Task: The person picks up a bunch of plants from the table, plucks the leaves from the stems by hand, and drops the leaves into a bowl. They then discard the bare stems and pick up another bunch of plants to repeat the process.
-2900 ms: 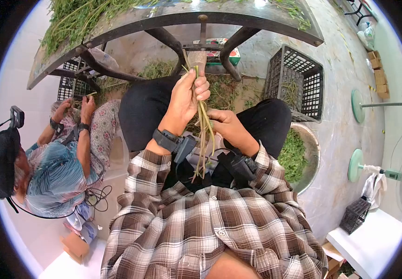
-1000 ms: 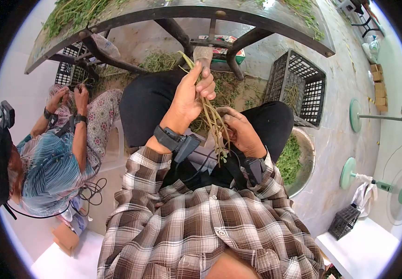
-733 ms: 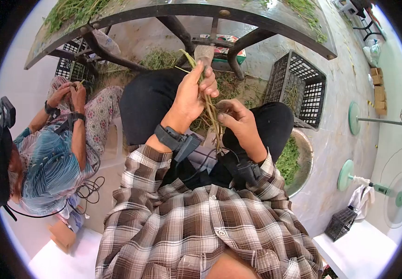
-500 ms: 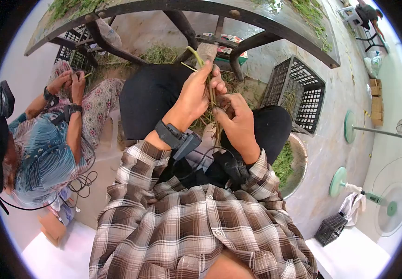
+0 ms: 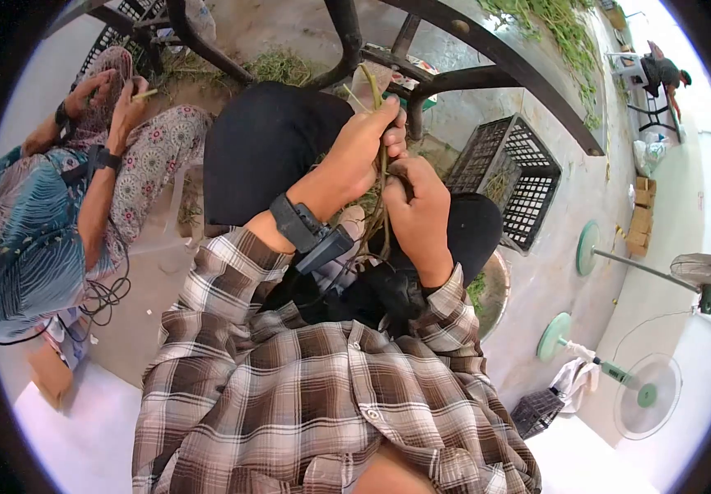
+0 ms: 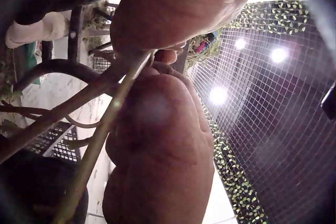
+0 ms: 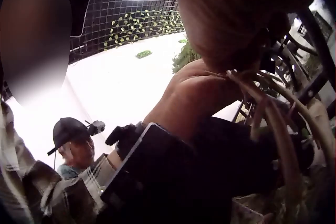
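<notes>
A small bunch of long brownish-green plant stems (image 5: 383, 193) runs between my two hands in the head view. My left hand (image 5: 354, 160) grips it near the upper end, and pale green tips stick out above the thumb. Just below, my right hand (image 5: 419, 216) pinches the bunch between thumb and curled fingers, close against the left hand. In the left wrist view, stems (image 6: 97, 134) come out from between thumb and fingers. Loose lower stems (image 7: 281, 134) hang past the right hand in the right wrist view.
Ahead stands a dark-edged table (image 5: 508, 64) with green plants (image 5: 565, 37) on it. A black plastic crate (image 5: 464, 169) and a metal bowl (image 5: 503, 288) of leaves are on the floor to the right. Another person (image 5: 51, 222) sits at the left, handling a stem.
My right hand has moved up the bunch, from its lower part to right beneath the left hand. The left hand keeps its grip. The head view has turned, shifting the surroundings.
</notes>
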{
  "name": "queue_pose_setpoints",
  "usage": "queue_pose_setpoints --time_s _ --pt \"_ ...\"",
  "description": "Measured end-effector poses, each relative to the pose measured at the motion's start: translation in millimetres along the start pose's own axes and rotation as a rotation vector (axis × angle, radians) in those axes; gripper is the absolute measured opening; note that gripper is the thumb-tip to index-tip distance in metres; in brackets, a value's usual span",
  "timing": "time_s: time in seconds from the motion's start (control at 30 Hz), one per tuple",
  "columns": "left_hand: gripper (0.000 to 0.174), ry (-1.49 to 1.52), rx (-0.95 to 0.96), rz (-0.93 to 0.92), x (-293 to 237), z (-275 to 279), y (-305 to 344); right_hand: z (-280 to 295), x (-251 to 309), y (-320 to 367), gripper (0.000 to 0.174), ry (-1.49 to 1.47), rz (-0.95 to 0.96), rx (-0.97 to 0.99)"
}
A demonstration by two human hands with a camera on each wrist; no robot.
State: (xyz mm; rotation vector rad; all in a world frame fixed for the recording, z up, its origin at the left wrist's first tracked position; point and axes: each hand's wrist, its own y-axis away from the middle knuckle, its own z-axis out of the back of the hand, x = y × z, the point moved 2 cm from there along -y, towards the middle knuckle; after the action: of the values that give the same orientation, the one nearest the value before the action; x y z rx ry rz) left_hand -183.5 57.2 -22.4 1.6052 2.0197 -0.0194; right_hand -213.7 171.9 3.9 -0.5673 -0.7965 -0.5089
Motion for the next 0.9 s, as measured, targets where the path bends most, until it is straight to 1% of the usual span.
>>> queue_pose_setpoints --time_s 0.03,0.07,0.13,0.17,0.2,0.27,0.3,0.33,0.4,0.43,0.53,0.63,0.73,0.77,0.83,0.9 --pt "0.026 0.013 -0.003 -0.008 -1 -1 0 -1 -4 0 0.009 -0.110 -0.053 0.001" --pt "0.026 0.013 -0.006 -0.015 -1 -1 0 -2 -7 1 0.009 -0.104 -0.048 0.014" --pt "0.026 0.026 -0.011 -0.028 -1 -1 1 -3 -17 3 0.005 -0.498 -0.410 0.091" --pt "0.026 0.050 0.010 -0.036 -2 0 1 0 -16 2 0.008 -0.691 -0.541 0.109" --pt "0.026 0.074 0.029 -0.042 -1 0 -2 4 -21 -1 0.008 -0.683 -0.544 0.121" --pt "0.026 0.097 0.037 -0.061 -3 1 -2 6 -28 -3 0.008 -1.082 -0.657 0.081" --pt "0.026 0.109 0.048 -0.073 -3 1 -2 7 -29 -4 0.008 -1.111 -0.649 0.044" --pt "0.026 0.119 0.044 -0.080 -4 3 -3 8 -32 -4 0.008 -1.105 -0.652 0.055" --pt "0.027 0.144 0.045 -0.122 -6 5 -6 10 -37 -2 0.009 -1.264 -0.670 0.023" --pt "0.027 0.153 0.043 -0.126 -6 6 -7 12 -36 0 0.014 -1.245 -0.678 0.060" --pt "0.027 0.211 0.020 -0.163 -10 8 -11 15 -34 3 0.013 -1.259 -0.708 0.115" --pt "0.026 0.245 -0.020 -0.199 -13 11 -16 16 -43 9 0.011 -1.199 -0.724 0.113" --pt "0.026 0.276 -0.007 -0.192 -15 14 -22 15 -60 15 0.011 -1.241 -0.751 0.106" --pt "0.026 0.264 -0.036 -0.204 -15 15 -24 15 -61 17 0.011 -1.240 -0.752 0.105" --pt "0.026 0.253 -0.065 -0.212 -16 17 -28 15 -62 18 0.010 -1.146 -0.767 0.079" --pt "0.026 0.233 -0.098 -0.233 -19 20 -31 13 -63 20 0.010 -1.116 -0.779 0.081"
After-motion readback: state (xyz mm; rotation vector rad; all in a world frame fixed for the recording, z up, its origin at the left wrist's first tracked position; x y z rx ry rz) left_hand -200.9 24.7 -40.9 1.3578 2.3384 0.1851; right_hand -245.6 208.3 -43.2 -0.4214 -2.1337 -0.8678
